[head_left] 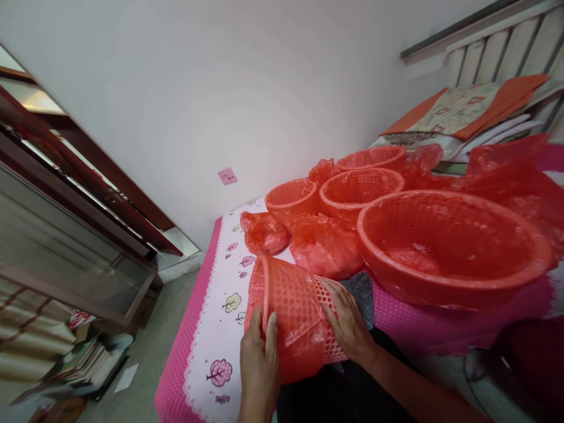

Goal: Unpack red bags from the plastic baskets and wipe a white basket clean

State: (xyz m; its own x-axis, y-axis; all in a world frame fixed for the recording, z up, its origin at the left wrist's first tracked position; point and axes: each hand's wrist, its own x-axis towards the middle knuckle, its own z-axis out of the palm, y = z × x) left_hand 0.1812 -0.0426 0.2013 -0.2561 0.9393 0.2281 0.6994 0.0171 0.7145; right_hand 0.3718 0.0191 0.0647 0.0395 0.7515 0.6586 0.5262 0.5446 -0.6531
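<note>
A small red plastic basket (329, 329) with a lattice wall lies tilted on its side over my lap, its mouth facing left. A thin red plastic bag (296, 341) is drawn over the mouth and most of the wall, leaving bare lattice near the base. My left hand (259, 358) pinches the rim and the bag together, thumb on the outer side. Wrapped round the bare base end, my right hand (348, 317) presses on the lattice where the bag ends.
Several red baskets stand behind, including a large one (453, 247) at right. Knotted-looking red bags (326, 244) lie among them on the tree-print bedspread (220, 329). Folded textiles (467, 111) are stacked at back right. A glass-panelled door (74, 247) stands left.
</note>
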